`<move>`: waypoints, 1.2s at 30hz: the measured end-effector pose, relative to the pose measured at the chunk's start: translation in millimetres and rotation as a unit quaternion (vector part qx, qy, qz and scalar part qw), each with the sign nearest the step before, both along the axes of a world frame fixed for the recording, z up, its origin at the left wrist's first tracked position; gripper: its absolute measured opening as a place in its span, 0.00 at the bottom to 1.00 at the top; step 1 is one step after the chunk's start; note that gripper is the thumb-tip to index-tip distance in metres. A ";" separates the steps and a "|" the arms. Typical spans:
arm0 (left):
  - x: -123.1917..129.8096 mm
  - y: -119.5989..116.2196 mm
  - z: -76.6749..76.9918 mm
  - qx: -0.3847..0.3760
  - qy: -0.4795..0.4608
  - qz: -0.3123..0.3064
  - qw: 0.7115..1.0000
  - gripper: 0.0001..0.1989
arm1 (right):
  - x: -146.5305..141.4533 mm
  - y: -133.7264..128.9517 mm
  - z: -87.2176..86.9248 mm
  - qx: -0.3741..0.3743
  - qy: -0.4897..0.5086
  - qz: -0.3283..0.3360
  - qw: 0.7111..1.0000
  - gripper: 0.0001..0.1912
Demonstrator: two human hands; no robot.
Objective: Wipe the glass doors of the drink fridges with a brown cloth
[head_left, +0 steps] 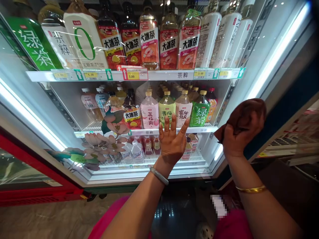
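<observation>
Two bare hands are up at a lit drinks fridge (119, 183), and I've got a pretty decent view from where I'm standing. The left hand (173, 144) is open with its fingers fanned out, right in front of the middle-shelf bottles as seen through the glass front (67, 109) (can't tell for sure whether it's actually touching the glass). The right hand (234, 142) has its fingers curled around a brown cloth (243, 114), all bunched up, over at the right edge of the fridge beside a bright light strip (270, 66). Can't tell if the cloth is pressed against anything.

Pale bangle (159, 176) on the left wrist, gold bracelet (251, 190) on the right one. Behind the left hand's fingers there's a light green bottle (167, 103), with a pink bottle (149, 116) just left of it and a dark green bottle (200, 114) further right. Big bottles with red labels stand in the middle of the top shelf. A flower decal (116, 128) sits on the left part of the glass, and there's a red cabinet (50, 196) off to the left. Magenta clothing (109, 215) shows at the near side.
</observation>
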State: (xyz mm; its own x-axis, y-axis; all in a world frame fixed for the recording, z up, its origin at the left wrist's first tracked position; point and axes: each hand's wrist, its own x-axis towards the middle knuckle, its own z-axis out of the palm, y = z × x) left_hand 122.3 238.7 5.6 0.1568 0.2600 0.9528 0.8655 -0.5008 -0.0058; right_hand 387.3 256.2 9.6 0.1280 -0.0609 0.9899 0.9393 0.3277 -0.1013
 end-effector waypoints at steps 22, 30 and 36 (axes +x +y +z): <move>-1.6 3.6 -2.1 0.004 0.019 0.009 1.000 0.36 | -103.3 -12.3 -11.3 -0.057 -0.212 0.075 0.973 0.34; -1.5 3.5 -2.6 -0.005 0.031 0.023 0.999 0.36 | 9.1 15.6 -2.9 -0.004 -0.021 0.018 1.000 0.51; -1.2 3.8 -3.8 -0.019 0.026 0.019 0.999 0.38 | -40.9 4.5 -13.2 -0.021 -0.039 0.034 0.998 0.48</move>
